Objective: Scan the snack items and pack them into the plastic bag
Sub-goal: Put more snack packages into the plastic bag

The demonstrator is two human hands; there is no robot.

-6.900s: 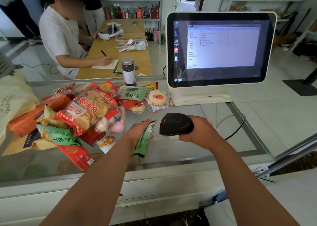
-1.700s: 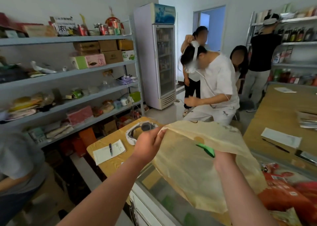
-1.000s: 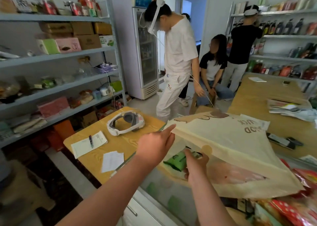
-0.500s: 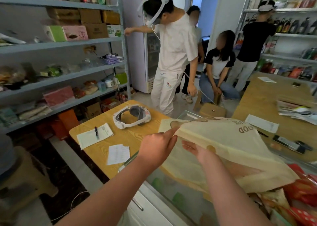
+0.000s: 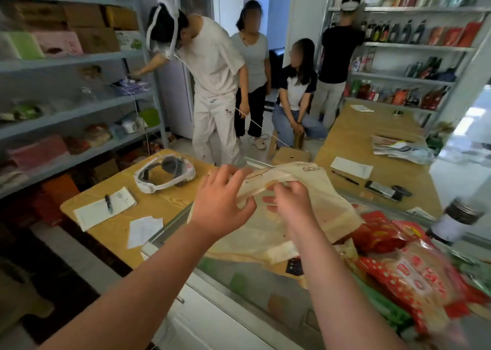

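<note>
While pinching the bag (image 5: 328, 206) with right hand (image 5: 291, 206), left hand (image 5: 221, 201) spread, barely begun packing, with heap of snacks (image 5: 414, 278) left.

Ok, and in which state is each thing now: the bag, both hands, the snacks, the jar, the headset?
plastic bag: lies partly on the counter, rim held up
left hand: fingers spread, beside the rim, holds nothing visible
right hand: fingers curled on the bag's rim
snack packs: piled on the counter, outside the bag
jar: upright, lid on
headset: lies on the wooden table, not worn
</note>
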